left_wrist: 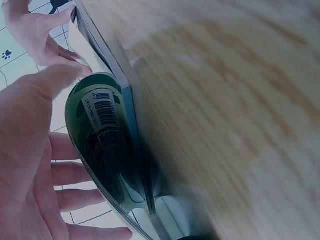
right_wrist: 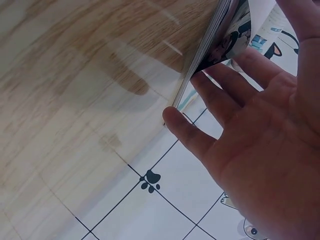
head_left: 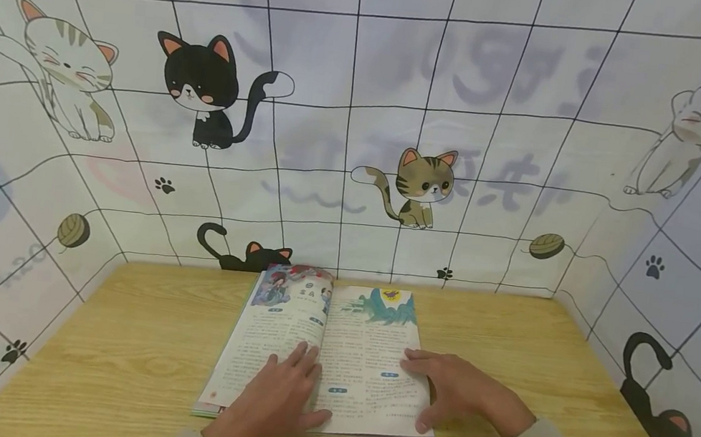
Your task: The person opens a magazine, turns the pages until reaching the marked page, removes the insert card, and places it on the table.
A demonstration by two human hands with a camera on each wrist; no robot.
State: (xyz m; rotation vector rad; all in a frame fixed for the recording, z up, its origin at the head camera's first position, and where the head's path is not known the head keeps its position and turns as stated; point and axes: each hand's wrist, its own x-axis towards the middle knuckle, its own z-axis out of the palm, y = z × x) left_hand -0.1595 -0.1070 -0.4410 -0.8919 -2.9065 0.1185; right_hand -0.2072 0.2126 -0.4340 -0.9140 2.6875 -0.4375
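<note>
An open magazine (head_left: 369,343) lies on the wooden table, its pages printed with text and coloured pictures. My left hand (head_left: 274,397) rests on the left page by the spine, fingers pointing up the page and thumb out across the lower right page. At the right page's outer edge is my right hand (head_left: 461,390), fingertips on the margin and thumb near the bottom corner. In the left wrist view the green back cover (left_wrist: 105,125) with a barcode bows up off the table under my fairly straight fingers. My right fingers (right_wrist: 220,100) reach along the page edge in the right wrist view.
The wooden table (head_left: 135,338) extends on both sides of the magazine. White cloth walls (head_left: 315,128) with black grid lines and cartoon cats stand behind the table and at both sides, close beyond the magazine's top edge.
</note>
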